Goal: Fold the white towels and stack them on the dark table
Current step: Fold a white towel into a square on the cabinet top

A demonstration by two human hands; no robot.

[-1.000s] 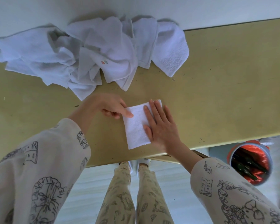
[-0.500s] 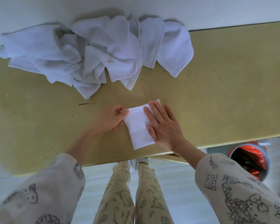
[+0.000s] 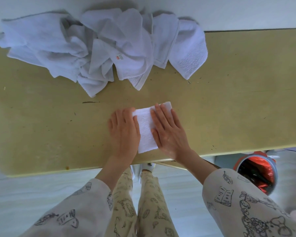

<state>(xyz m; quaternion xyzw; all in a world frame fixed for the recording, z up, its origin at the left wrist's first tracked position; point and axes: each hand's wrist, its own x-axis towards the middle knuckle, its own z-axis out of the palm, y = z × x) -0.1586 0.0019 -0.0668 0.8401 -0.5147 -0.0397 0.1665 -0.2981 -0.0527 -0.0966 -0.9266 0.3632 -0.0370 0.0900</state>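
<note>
A small folded white towel (image 3: 146,129) lies on the yellowish table (image 3: 237,108) close to its near edge. My left hand (image 3: 124,132) rests flat along the towel's left edge, fingers straight and overlapping the cloth a little. My right hand (image 3: 169,132) lies flat on the towel's right half, fingers spread and pointing away from me. Neither hand grips the cloth. A loose pile of several unfolded white towels (image 3: 99,48) sits at the far left of the table against the wall.
A round bin (image 3: 256,173) with red and dark contents stands on the floor below the table's right near edge. My legs and patterned sleeves fill the bottom of the view. The pale wall runs along the table's far edge.
My left hand has moved from touching the towel's top left corner to lying flat along its left side. My right hand has stayed pressed on the towel.
</note>
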